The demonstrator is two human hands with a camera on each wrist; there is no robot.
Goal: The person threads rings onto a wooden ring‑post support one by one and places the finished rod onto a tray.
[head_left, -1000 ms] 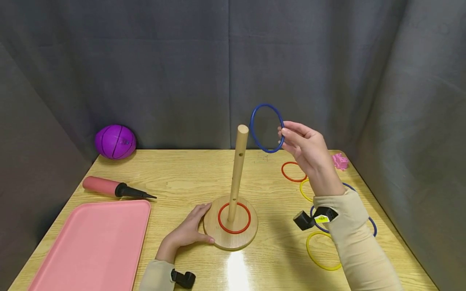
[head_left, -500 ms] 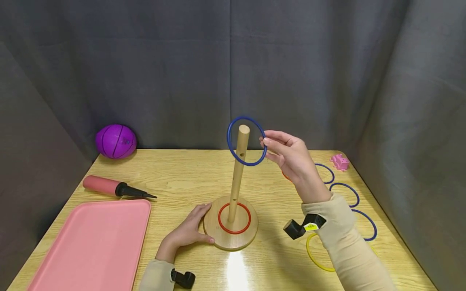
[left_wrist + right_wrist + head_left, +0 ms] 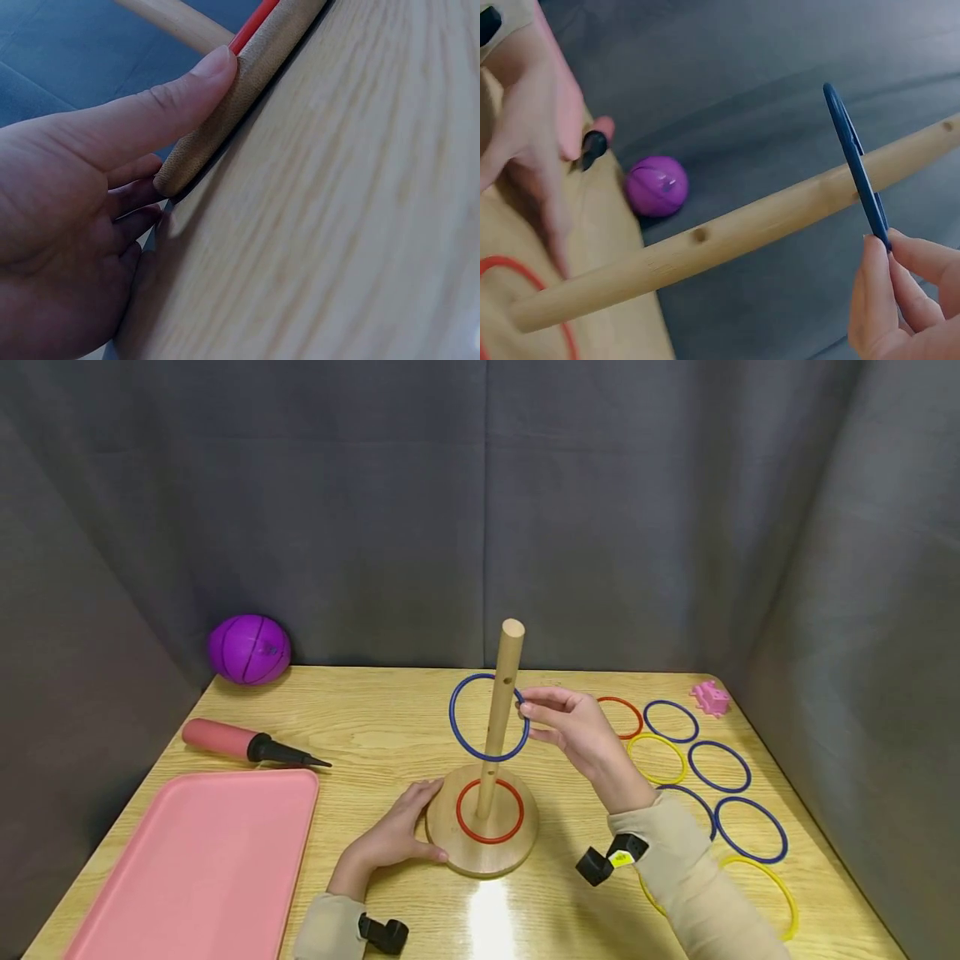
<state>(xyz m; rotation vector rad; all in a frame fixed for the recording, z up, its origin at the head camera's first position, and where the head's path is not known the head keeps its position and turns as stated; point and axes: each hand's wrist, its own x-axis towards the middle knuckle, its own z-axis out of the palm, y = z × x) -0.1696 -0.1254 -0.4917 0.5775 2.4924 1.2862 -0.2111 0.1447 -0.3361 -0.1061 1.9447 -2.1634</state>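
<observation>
Left hand [image 3: 390,841]: fingers spread against the round wooden base [image 3: 483,860]; best held steady.
Red ring [image 3: 489,841]: flat on it, around the wooden peg [image 3: 501,710].
Right hand [image 3: 579,727]: fingertips pinch the blue ring [image 3: 494,760].
Blue ring: around the peg, partway up; best lowered without snagging.
</observation>
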